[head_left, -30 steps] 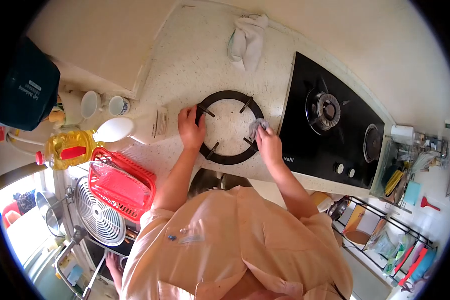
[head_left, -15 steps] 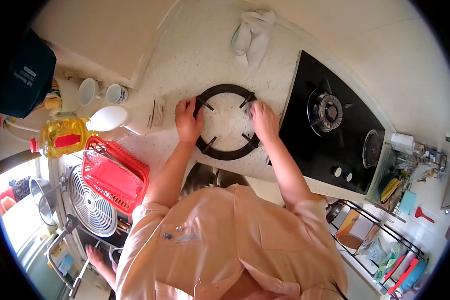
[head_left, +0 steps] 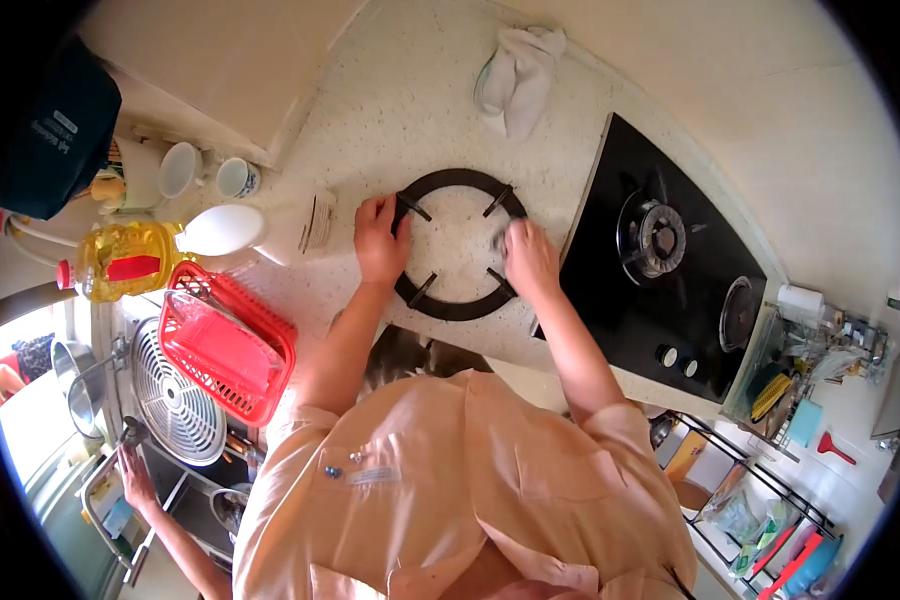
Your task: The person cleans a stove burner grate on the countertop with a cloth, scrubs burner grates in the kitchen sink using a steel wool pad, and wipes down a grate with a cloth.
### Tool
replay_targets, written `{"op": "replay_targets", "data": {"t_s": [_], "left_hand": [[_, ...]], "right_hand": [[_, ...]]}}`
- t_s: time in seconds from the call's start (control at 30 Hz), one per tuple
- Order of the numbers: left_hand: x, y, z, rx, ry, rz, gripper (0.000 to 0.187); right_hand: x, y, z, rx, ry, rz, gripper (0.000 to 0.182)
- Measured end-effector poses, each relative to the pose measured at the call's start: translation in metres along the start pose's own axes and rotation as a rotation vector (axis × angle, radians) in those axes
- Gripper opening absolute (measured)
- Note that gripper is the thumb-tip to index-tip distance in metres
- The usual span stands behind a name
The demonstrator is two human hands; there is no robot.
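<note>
A black ring-shaped pot support (head_left: 455, 311) with short prongs lies flat on the speckled counter (head_left: 370, 120). My left hand (head_left: 380, 242) grips its left side, fingers wrapped over the rim. On the right side, my right hand (head_left: 532, 260) is closed on a small greyish scrubber (head_left: 500, 238), held against the ring's inner edge. To the right is the black gas hob (head_left: 610, 240), its burner bare. A white cloth (head_left: 520, 80) lies crumpled on the counter beyond the ring.
Left are red baskets (head_left: 225, 345), an oil bottle (head_left: 130, 262), a white bottle (head_left: 222, 231) and cups (head_left: 237, 178). Another person's hand (head_left: 135, 480) is at the sink (head_left: 195, 515), lower left. A wire rack (head_left: 760, 480) stands lower right.
My right hand has moved slightly down along the ring with the scrubber. The other person's hand has moved up and left, towards the tap. The view has shifted a little.
</note>
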State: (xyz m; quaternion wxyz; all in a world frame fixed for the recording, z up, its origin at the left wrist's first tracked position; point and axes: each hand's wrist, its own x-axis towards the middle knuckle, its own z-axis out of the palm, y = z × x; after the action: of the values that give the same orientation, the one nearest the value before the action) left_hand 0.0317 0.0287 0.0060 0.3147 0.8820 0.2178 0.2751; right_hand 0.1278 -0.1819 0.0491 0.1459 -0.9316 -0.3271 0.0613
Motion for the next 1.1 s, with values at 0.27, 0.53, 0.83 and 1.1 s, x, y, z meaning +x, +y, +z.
{"op": "replay_targets", "data": {"t_s": [0.27, 0.53, 0.83, 1.1], "left_hand": [[0.004, -0.001, 0.001, -0.01, 0.033, 0.014, 0.033], [0.002, -0.001, 0.002, 0.018, 0.048, 0.032, 0.035], [0.001, 0.0, 0.011, 0.105, 0.13, -0.055, 0.035], [0.001, 0.001, 0.009, 0.095, 0.125, -0.065, 0.035]], "right_hand": [[0.039, 0.0, 0.007, -0.015, 0.12, -0.041, 0.006], [-0.02, 0.019, 0.003, 0.141, -0.027, -0.003, 0.009], [0.065, 0.071, -0.022, 0.514, 0.177, 0.139, 0.022], [0.03, 0.046, -0.028, 0.245, 0.059, -0.251, 0.012]]}}
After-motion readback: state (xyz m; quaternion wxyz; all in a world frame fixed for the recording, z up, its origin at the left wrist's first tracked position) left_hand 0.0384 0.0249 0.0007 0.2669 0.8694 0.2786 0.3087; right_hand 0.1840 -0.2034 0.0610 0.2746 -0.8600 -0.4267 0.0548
